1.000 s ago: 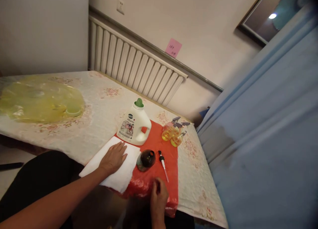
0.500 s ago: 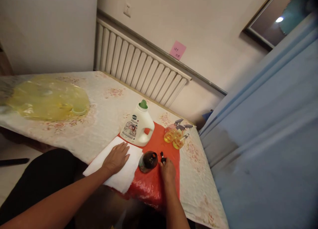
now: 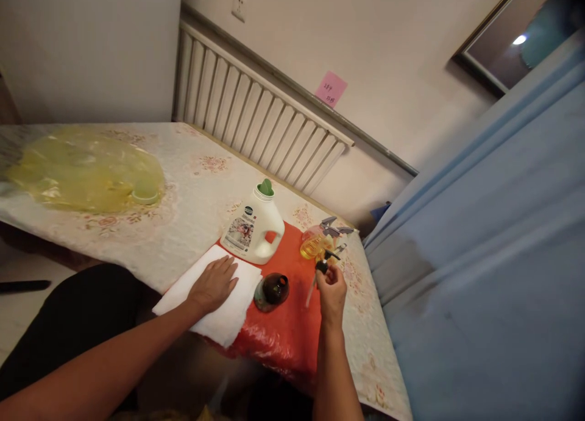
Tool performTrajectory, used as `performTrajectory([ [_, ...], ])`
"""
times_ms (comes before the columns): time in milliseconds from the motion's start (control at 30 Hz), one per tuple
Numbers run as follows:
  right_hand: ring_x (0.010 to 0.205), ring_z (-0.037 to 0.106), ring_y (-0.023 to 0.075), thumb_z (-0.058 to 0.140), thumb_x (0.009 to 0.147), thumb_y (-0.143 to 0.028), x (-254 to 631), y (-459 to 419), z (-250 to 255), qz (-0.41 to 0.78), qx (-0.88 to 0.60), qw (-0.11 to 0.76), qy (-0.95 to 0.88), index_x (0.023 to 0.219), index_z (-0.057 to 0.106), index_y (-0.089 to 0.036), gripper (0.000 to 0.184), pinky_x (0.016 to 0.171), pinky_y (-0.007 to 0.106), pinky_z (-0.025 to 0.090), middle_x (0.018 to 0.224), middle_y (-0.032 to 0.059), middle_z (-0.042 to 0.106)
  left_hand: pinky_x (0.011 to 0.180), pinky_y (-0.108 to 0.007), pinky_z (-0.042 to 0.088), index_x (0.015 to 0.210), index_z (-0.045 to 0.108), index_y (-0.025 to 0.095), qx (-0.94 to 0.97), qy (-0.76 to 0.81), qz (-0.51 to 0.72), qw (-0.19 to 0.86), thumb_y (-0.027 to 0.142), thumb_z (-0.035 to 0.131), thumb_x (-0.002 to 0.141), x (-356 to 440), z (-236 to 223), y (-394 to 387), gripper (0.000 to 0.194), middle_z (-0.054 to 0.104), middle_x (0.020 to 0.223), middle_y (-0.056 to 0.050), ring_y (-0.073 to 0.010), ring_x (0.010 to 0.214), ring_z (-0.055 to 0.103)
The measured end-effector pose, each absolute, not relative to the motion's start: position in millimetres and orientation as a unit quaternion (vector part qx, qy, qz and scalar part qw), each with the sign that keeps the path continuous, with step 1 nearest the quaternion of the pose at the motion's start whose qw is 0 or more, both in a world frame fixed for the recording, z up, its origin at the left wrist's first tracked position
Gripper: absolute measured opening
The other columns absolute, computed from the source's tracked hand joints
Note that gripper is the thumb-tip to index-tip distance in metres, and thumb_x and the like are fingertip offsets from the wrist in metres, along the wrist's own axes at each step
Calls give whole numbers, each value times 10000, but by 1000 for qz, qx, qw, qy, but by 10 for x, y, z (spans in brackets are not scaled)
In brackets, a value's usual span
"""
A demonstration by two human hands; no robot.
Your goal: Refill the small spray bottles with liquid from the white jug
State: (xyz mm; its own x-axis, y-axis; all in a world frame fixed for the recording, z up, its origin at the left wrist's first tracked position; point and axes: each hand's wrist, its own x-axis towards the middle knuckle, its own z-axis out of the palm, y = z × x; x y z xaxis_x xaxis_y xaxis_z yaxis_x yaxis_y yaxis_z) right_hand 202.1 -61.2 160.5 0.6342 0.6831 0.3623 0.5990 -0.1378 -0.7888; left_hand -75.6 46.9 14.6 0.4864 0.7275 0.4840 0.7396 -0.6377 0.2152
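Observation:
My right hand is closed on a black pump dispenser top, lifted above the red plastic sheet, its pale dip tube slanting down to the left. Flat on a white cloth lies my left hand, fingers stretched out. Between the hands stands a dark brown bottle with its mouth uncovered. Behind it is a large white jug with a side handle, a picture label and a green piece in its neck. Spray bottles of yellow liquid stand beyond my right hand, which partly hides one.
A yellow plastic bag with a pale green ring-shaped item spreads over the left of the flowered tablecloth. The radiator runs along the wall behind. A blue curtain hangs along the right side.
My right hand has risen and moved right with the pump top, bringing its dip tube into sight. My left hand stays on the cloth. The view has shifted slightly.

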Motion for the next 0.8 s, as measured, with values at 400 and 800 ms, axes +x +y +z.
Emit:
performTrajectory([
  [400, 679, 642, 141, 689, 724, -352, 1569, -521, 1749, 130, -580, 682, -426, 1028, 598, -158, 371, 610, 252, 527, 858, 34, 684, 1103, -483, 392, 1263, 636, 141, -862, -426, -275, 12, 314, 482, 950, -762, 152, 460, 389, 592, 1405, -169, -321, 1347, 500],
  [800, 920, 691, 246, 690, 682, -363, 1567, -574, 1039, 117, -693, 506, -499, 1028, 711, -137, 414, 868, 377, 554, 1021, 113, 747, 1111, -502, 382, 1250, 638, 146, -858, -422, -292, -13, 314, 476, 946, -760, 142, 464, 383, 596, 1397, -174, -325, 1349, 498],
])
